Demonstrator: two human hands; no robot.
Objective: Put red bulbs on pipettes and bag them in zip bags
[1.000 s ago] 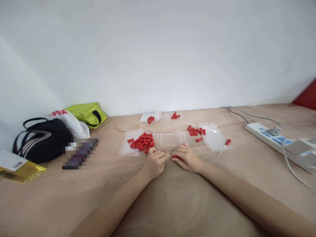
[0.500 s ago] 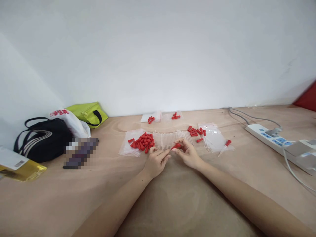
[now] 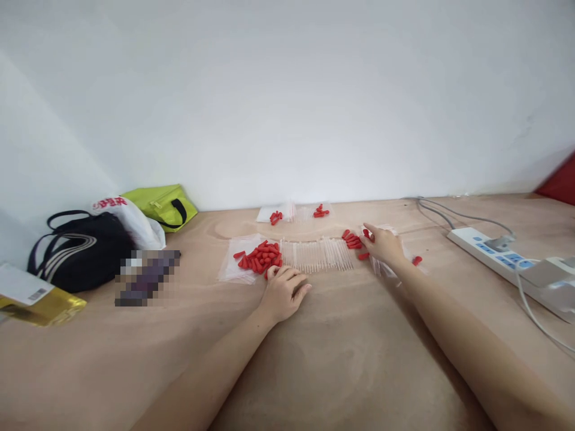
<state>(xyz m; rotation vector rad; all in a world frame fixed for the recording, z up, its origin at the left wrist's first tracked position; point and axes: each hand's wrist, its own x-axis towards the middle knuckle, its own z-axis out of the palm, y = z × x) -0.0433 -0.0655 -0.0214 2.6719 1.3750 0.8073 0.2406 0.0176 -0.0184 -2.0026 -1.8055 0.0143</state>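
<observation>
I'm resting the left hand (image 3: 285, 294), thumb parted, beside heaped red, rubbery, teardrop-shaped bulbs (image 3: 259, 258); right of the slender clear tubes (image 3: 309, 256), the right hand (image 3: 387, 244), newly separated, is reaching a smaller red cluster (image 3: 351, 240). I can't tell its grip; joint handling is pausing.

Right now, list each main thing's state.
Red bulbs: mostly in loose groups
Clear tubes: lined side by side
Clear bags: lying flat
White bag: crumpled
Black bag: bulging
Power strip: grey plug inserted
Left grip: loosely open
Right grip: at bulbs, hold unclear
</observation>
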